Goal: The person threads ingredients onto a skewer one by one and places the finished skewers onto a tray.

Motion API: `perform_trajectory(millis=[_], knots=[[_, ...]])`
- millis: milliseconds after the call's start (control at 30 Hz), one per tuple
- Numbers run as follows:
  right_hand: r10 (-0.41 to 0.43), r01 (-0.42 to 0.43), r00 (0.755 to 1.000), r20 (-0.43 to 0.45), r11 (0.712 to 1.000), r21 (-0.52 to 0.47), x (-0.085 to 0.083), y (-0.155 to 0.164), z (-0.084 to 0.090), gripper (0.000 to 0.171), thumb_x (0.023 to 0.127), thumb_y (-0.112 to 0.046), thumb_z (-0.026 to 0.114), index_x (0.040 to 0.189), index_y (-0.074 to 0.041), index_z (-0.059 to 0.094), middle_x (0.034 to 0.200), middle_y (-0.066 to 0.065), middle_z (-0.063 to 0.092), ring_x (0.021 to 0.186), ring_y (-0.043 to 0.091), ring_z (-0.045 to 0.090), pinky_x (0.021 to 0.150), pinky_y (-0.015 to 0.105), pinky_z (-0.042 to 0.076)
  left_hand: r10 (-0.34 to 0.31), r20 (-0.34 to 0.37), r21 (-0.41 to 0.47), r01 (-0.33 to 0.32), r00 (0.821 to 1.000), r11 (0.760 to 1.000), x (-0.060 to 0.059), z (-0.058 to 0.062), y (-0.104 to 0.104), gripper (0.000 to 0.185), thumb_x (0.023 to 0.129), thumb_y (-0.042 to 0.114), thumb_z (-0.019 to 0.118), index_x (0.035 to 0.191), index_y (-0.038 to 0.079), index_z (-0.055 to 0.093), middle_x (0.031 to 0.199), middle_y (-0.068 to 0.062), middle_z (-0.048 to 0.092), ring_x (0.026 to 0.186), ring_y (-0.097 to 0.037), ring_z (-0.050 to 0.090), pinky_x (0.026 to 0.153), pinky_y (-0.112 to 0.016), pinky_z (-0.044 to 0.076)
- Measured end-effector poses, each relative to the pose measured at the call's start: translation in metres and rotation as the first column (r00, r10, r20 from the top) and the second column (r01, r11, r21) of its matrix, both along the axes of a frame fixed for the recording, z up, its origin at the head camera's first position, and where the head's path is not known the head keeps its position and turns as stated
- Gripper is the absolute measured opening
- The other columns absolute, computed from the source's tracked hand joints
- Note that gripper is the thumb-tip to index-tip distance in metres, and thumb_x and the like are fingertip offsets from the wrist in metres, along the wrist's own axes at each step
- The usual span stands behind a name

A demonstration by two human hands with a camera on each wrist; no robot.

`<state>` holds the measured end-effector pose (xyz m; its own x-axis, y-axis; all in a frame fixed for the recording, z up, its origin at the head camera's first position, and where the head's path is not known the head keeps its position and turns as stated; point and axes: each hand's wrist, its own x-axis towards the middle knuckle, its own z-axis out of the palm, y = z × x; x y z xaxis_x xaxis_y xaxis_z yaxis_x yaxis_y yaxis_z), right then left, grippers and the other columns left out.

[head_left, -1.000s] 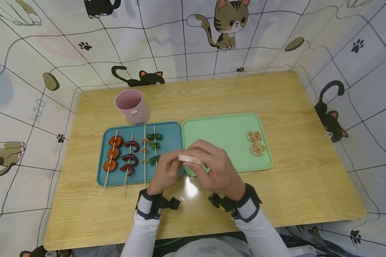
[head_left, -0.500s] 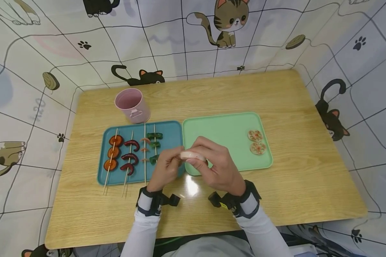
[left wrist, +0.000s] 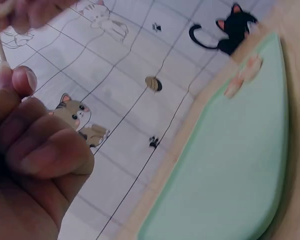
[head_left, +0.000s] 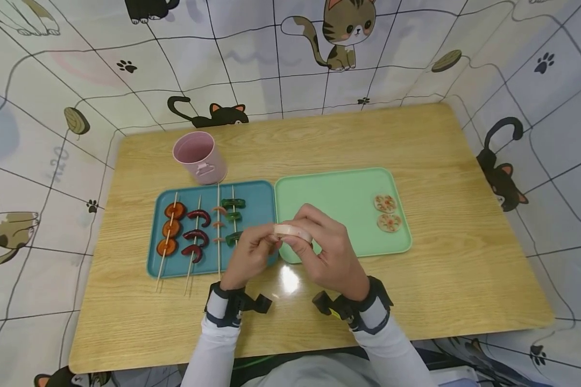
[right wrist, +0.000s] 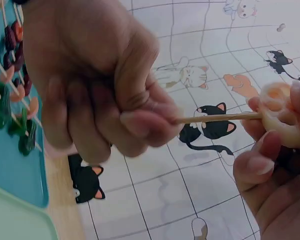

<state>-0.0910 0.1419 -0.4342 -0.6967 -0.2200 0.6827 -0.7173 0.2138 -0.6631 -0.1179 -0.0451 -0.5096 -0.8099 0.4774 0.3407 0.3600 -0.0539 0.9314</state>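
My left hand pinches a thin wooden skewer between thumb and index finger, its other fingers curled. Facing it, my right hand holds a pale lotus root slice by its edges. In the right wrist view the skewer's far end meets the slice; whether it has passed through is hidden. Both hands are raised over the front edges of a blue tray and a green tray. Two more lotus root slices lie at the green tray's right side.
Several loaded skewers lie on the blue tray: orange-brown rounds, dark red curved pieces, small pink curved pieces and green pieces. Behind the tray stands a pink bucket. Bare wooden table extends to the right.
The lotus root slice and my right hand have shifted slightly up and to the right. My left hand still pinches in nearly the same place. The trays and their food look unchanged.
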Motion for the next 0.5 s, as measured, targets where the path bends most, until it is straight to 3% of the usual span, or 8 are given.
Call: perform_trajectory(millis=[167, 367, 500], knots=[[-0.073, 0.073, 0.988, 0.137, 0.997, 0.004, -0.009, 0.006, -0.011, 0.025, 0.107, -0.021, 0.054, 0.092, -0.007, 0.069, 0.081, 0.002, 0.054, 0.065, 0.007, 0.042, 0.057, 0.022, 0.034, -0.003, 0.075, 0.034, 0.0, 0.997, 0.999, 0.006, 0.002, 0.004, 0.035, 0.107, -0.004, 0.041, 0.074, 0.0, 0.052, 0.058, -0.008, 0.039, 0.047, -0.009, 0.036, 0.046, -0.022, 0.033], [-0.104, 0.127, 0.95, 0.294, 0.99, -0.059, -0.018, 0.019, -0.044, 0.032, 0.103, -0.002, 0.053, 0.075, -0.007, 0.067, 0.064, 0.003, 0.059, 0.054, 0.005, 0.044, 0.051, 0.021, 0.034, 0.139, 0.162, -0.088, -0.126, 0.977, 0.988, 0.013, 0.006, 0.01, 0.038, 0.104, -0.005, 0.043, 0.069, 0.003, 0.054, 0.06, -0.004, 0.042, 0.051, -0.007, 0.035, 0.05, -0.021, 0.029], [-0.082, 0.123, 0.931, 0.355, 0.988, -0.094, -0.02, 0.023, -0.059, 0.041, 0.099, 0.003, 0.052, 0.061, -0.008, 0.06, 0.055, 0.006, 0.058, 0.046, 0.004, 0.037, 0.045, 0.021, 0.026, 0.197, 0.23, -0.167, -0.161, 0.953, 0.973, 0.017, 0.008, 0.016, 0.037, 0.098, -0.009, 0.043, 0.066, 0.005, 0.053, 0.061, -0.002, 0.044, 0.055, -0.009, 0.037, 0.055, -0.021, 0.029]])
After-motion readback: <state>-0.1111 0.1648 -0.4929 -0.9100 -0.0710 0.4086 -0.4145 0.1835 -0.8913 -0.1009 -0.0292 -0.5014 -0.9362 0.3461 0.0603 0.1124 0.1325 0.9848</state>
